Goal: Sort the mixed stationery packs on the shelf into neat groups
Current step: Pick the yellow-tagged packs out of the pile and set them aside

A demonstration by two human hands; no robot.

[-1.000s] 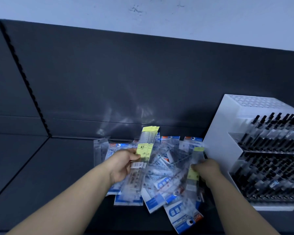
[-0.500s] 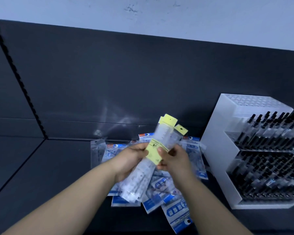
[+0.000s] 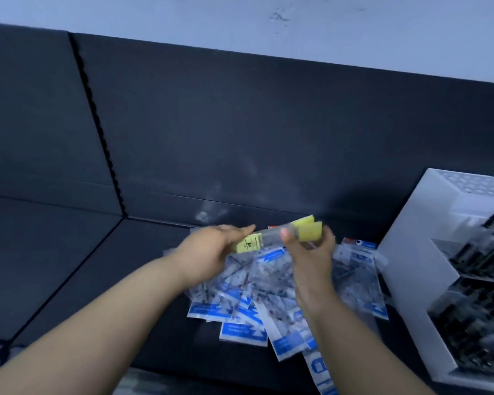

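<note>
Now, over the dark shelf (image 3: 117, 258), I judge the step in hand to be squaring a bundle of yellow-topped packs (image 3: 271, 236) before it gets a place of its own. To do it well, I would line the yellow headers up edge to edge and keep the slippery sleeves from fanning. I would then lay them on bare shelf well left of the white pen rack (image 3: 405, 252), apart from the heap of blue-labelled packs (image 3: 240, 312) sprawled just beside the rack's foot. The bundle is held in the air above that heap, tilted, headers toward the rack. The left hand (image 3: 211, 252) grips the end farther from the rack, at the yellow label. The right hand (image 3: 311, 258) pinches the header end, thumb (image 3: 286, 232) on top and fingers behind.
</note>
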